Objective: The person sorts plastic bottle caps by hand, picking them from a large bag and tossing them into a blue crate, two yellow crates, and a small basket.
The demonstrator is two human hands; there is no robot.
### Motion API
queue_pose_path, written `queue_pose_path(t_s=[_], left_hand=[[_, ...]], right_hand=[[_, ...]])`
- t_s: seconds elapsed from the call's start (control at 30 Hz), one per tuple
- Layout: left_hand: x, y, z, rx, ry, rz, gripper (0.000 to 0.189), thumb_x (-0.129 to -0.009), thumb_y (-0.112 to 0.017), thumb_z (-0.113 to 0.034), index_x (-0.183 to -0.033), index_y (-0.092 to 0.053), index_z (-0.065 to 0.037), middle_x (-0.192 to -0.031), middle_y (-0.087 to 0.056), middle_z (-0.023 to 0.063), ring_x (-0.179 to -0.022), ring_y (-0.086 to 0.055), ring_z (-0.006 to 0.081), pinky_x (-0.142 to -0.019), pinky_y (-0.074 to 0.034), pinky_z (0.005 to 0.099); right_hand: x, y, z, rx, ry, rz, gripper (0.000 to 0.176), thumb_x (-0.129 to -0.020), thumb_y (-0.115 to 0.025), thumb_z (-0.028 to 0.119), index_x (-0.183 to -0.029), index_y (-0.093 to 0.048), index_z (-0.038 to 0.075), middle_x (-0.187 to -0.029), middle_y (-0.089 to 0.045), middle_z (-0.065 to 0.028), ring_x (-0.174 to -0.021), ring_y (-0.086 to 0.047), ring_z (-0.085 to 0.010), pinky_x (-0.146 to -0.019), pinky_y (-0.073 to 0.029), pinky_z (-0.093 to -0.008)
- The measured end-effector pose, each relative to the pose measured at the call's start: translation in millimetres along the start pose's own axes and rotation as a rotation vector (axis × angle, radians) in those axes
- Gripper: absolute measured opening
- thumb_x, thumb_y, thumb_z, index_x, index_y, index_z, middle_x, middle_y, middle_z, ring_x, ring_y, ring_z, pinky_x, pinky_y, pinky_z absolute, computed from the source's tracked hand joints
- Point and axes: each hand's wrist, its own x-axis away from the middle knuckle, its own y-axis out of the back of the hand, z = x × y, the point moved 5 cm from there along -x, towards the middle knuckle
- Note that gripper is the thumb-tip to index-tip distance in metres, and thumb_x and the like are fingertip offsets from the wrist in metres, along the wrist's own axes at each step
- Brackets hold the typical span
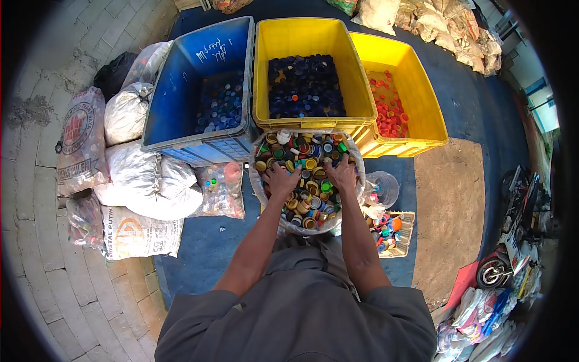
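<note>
A round tub lined with a white sack stands right in front of me, filled with mixed plastic bottle caps in yellow, green, white, red, brown and dark colours. My left hand lies on the left part of the pile, fingers spread among the caps. On the right part, my right hand rests with its fingers apart, their tips touching caps. Neither hand visibly grips a cap, though some fingertips are partly hidden in the pile.
Beyond the tub stand a blue bin with blue caps, a yellow bin with dark blue caps, and another yellow bin with red caps. White sacks crowd the left. A small crate and a clear container sit right.
</note>
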Motion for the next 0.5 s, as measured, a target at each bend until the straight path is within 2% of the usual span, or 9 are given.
queue_pose_path(t_s=[0.03, 0.07, 0.17, 0.2, 0.3, 0.33, 0.43, 0.47, 0.5], left_hand=[[6.1, 3.1, -3.6, 0.005, -0.021, 0.014, 0.09, -0.078, -0.063, -0.059, -0.14, -0.029, -0.003, -0.142, -0.028, 0.0316, -0.134, -0.021, 0.048, -0.1, -0.026, 0.0653], [12.1, 4.9, -9.0, -0.039, -0.037, 0.024, 0.088, -0.079, -0.065, -0.054, -0.14, -0.029, -0.002, -0.142, -0.027, 0.0322, -0.134, -0.022, 0.048, -0.1, -0.028, 0.0656], [30.4, 0.6, -12.3, -0.103, -0.105, 0.016, 0.084, -0.08, -0.066, -0.047, -0.141, -0.029, -0.004, -0.143, -0.027, 0.0315, -0.135, -0.021, 0.0492, -0.1, -0.029, 0.0657], [36.1, 1.5, -14.2, -0.134, -0.169, 0.022, 0.08, -0.081, -0.066, -0.041, -0.142, -0.029, -0.005, -0.142, -0.028, 0.0325, -0.135, -0.021, 0.0505, -0.099, -0.031, 0.066], [44.2, 0.4, -15.1, -0.144, -0.267, 0.111, 0.08, -0.081, -0.067, -0.038, -0.143, -0.028, -0.005, -0.141, -0.03, 0.0321, -0.134, -0.023, 0.0514, -0.098, -0.031, 0.0676], [45.3, 1.0, -15.7, -0.182, -0.335, 0.068, 0.073, -0.081, -0.067, -0.036, -0.138, -0.035, -0.004, -0.138, -0.036, 0.0319, -0.129, -0.03, 0.0539, -0.098, -0.033, 0.0657], [46.4, 8.8, -17.0, -0.214, -0.506, 0.037, 0.063, -0.079, -0.068, -0.037, -0.123, -0.048, 0.003, -0.117, -0.053, 0.0293, -0.109, -0.05, 0.0489, -0.094, -0.041, 0.0531], [42.3, 7.1, -12.3, -0.135, -0.588, -0.021, 0.053, -0.079, -0.068, -0.035, -0.115, -0.054, 0.002, -0.112, -0.056, 0.0261, -0.101, -0.055, 0.0452, -0.089, -0.044, 0.0507], [43.1, 16.1, -14.0, -0.099, -0.493, 0.009, 0.052, -0.079, -0.067, -0.034, -0.115, -0.054, 0.001, -0.11, -0.057, 0.0252, -0.1, -0.056, 0.044, -0.087, -0.045, 0.05]], right_hand=[[3.6, 3.1, 5.9, 0.048, -0.024, 0.065, 0.073, -0.08, -0.059, 0.051, -0.134, -0.041, 0.005, -0.122, -0.047, -0.0379, -0.114, -0.05, -0.0506, -0.096, -0.041, -0.0519], [1.3, 0.5, 9.9, 0.091, -0.053, 0.084, 0.063, -0.081, -0.059, 0.045, -0.129, -0.05, 0.006, -0.126, -0.046, -0.0347, -0.118, -0.047, -0.0501, -0.093, -0.042, -0.0575], [14.0, 9.4, 54.2, 0.304, -0.05, 0.023, 0.049, -0.083, -0.057, 0.038, -0.119, -0.06, 0.005, -0.129, -0.046, -0.0299, -0.121, -0.043, -0.0509, -0.088, -0.039, -0.0664], [10.9, 3.7, 63.2, 0.281, -0.059, -0.042, 0.041, -0.083, -0.056, 0.033, -0.112, -0.065, 0.005, -0.128, -0.047, -0.0259, -0.122, -0.041, -0.0519, -0.085, -0.034, -0.0725], [-4.3, -4.4, 88.3, 0.245, 0.019, -0.014, 0.039, -0.084, -0.055, 0.031, -0.111, -0.065, 0.006, -0.127, -0.048, -0.0239, -0.123, -0.04, -0.0485, -0.088, -0.031, -0.0724], [-1.0, 0.3, 102.6, 0.24, 0.115, -0.059, 0.034, -0.084, -0.056, 0.028, -0.108, -0.067, 0.007, -0.127, -0.049, -0.0212, -0.125, -0.039, -0.0426, -0.092, -0.03, -0.0685], [-18.4, -19.5, 115.7, 0.214, 0.181, -0.112, 0.033, -0.081, -0.062, 0.027, -0.107, -0.068, 0.008, -0.125, -0.051, -0.0177, -0.124, -0.039, -0.0376, -0.094, -0.031, -0.0641], [-23.2, -31.3, 114.3, 0.239, 0.202, -0.107, 0.033, -0.08, -0.066, 0.029, -0.107, -0.069, 0.01, -0.121, -0.052, -0.0159, -0.123, -0.04, -0.0357, -0.095, -0.03, -0.0613], [-25.8, -40.2, 113.6, 0.252, 0.24, -0.124, 0.033, -0.08, -0.066, 0.03, -0.107, -0.068, 0.011, -0.12, -0.052, -0.0155, -0.123, -0.04, -0.0355, -0.095, -0.03, -0.0613]])
